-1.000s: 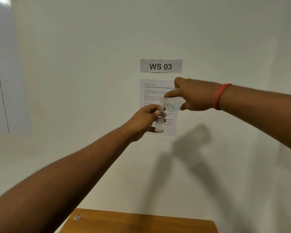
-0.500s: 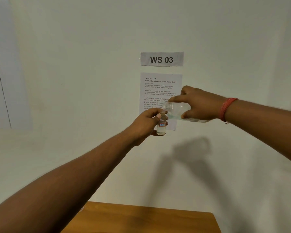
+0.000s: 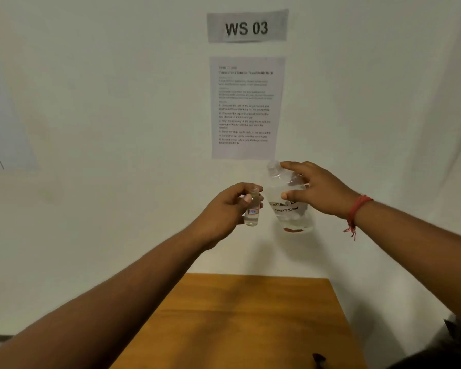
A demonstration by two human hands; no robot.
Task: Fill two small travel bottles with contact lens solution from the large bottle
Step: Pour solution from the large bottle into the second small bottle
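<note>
My left hand [image 3: 228, 209] grips a small clear travel bottle [image 3: 252, 210] with a red-and-blue label, upright and uncapped, liquid inside. Just to its right my right hand [image 3: 317, 190] holds the large clear bottle [image 3: 288, 201], nearly upright, its open neck leaning slightly left. Handwritten words on the large bottle's label read contact lens solution, and a little liquid sits at its bottom. Both bottles hang in the air in front of the wall, a short gap between them. No second travel bottle is in sight.
A wooden table [image 3: 240, 320] lies below the hands, a small dark object [image 3: 318, 359] at its near right edge. On the white wall hang a "WS 03" sign [image 3: 247, 26] and a printed instruction sheet [image 3: 246, 107].
The large bottle has swung from tipped over the travel bottle's mouth back to nearly upright. Both hands have dropped lower and drawn slightly apart; the camera has tilted down.
</note>
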